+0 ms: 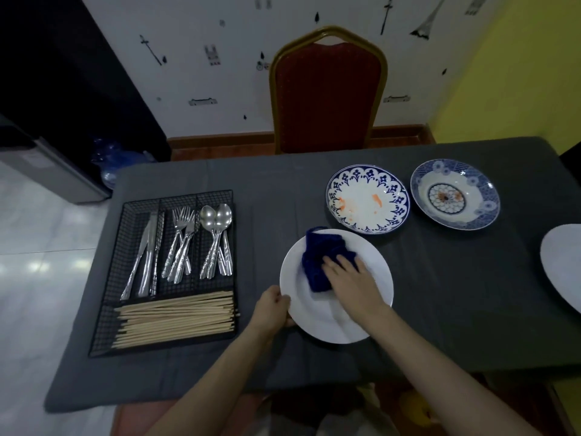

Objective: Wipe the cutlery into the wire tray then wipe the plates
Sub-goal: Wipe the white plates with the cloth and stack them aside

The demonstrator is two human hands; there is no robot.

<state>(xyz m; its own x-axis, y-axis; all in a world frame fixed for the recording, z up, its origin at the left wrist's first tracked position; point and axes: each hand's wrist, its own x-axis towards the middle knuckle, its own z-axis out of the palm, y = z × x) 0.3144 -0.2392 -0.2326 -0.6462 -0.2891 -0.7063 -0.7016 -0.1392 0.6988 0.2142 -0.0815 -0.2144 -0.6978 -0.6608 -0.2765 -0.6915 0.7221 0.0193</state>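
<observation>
A plain white plate [371, 256] lies near the table's front edge. My left hand [272, 306] grips its left rim. My right hand [352, 278] presses a dark blue cloth [320, 256] flat onto the plate's middle. Behind it stand a blue-patterned plate [367, 199] with orange smears and a blue floral bowl-plate [456, 193]. On the left, the black wire tray [107, 291] holds knives [146, 250], forks [180, 243], spoons [217, 240] and chopsticks [176, 319].
Another white plate [562, 262] shows partly at the right edge. A grey cloth covers the table [283, 184]. A red chair with a gold frame [327, 92] stands behind the table. A blue water jug [110, 158] sits on the floor at the left.
</observation>
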